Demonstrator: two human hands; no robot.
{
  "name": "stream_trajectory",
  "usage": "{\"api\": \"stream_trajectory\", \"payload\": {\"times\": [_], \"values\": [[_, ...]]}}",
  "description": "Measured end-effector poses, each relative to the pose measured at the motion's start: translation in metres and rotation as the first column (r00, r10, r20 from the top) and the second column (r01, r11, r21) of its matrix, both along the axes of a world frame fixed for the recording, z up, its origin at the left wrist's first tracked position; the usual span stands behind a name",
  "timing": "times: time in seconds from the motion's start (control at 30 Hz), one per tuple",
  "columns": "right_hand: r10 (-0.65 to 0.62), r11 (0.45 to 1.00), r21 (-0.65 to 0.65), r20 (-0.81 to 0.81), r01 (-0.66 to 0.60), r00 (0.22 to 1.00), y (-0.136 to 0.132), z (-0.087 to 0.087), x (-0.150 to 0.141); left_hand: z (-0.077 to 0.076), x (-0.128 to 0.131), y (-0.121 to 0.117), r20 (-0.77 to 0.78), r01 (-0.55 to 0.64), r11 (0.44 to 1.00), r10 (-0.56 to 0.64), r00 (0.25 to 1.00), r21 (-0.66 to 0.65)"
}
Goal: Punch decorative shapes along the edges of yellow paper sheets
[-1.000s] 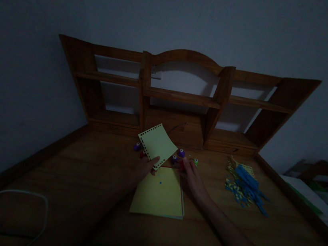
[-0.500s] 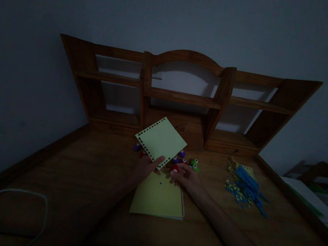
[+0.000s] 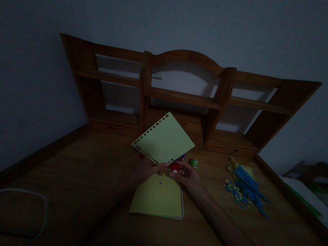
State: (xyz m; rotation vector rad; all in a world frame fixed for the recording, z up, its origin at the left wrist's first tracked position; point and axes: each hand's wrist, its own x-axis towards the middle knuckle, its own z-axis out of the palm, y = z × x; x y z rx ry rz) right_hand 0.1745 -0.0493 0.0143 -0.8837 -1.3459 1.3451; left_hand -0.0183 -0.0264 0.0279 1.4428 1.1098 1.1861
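Observation:
A pale yellow sheet of paper [image 3: 166,137], with small shaped holes punched along two edges, is tilted up in the air. My left hand [image 3: 145,171] pinches its lower corner between thumb and fingers. My right hand [image 3: 190,177] is closed around a small red craft punch [image 3: 175,167] at the sheet's lower right edge. Whether the paper sits inside the punch's slot I cannot tell. Below both hands lies a stack of yellow paper [image 3: 157,199] with a tiny blue bit [image 3: 160,183] on top. Green punches with eye-like knobs [image 3: 194,162] stand just beyond my right hand; purple ones are mostly hidden behind the sheet.
To the right is a pile of blue paper strips [image 3: 248,182] with yellow scraps [image 3: 235,191]. A wooden shelf unit [image 3: 182,98] stands at the back of the wooden desk [image 3: 86,161]. A white cable [image 3: 22,191] loops at the lower left.
The sheet has turned and shifted slightly right, covering more of the punches behind. My left hand has come closer to the red punch, which has tipped in my right hand.

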Motion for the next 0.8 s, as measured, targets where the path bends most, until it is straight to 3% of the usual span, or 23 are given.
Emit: {"api": "stream_trajectory", "payload": {"times": [0.13, 0.27, 0.8], "values": [[-0.011, 1.0, -0.005, -0.01, 0.011, 1.0, 0.004, -0.006, 0.0, -0.01, -0.004, 0.007, -0.123, 0.077, 0.996, -0.072, 0.99, 0.041], [-0.001, 1.0, -0.013, -0.026, 0.001, 1.0, 0.005, -0.008, 0.0, -0.017, -0.005, 0.01, -0.235, 0.097, 0.988, -0.067, 0.97, 0.121], [0.026, 0.996, -0.081, -0.088, -0.033, 0.996, 0.003, -0.006, -0.001, -0.014, -0.003, 0.006, -0.249, 0.08, 0.989, -0.047, 0.967, 0.126]]}}
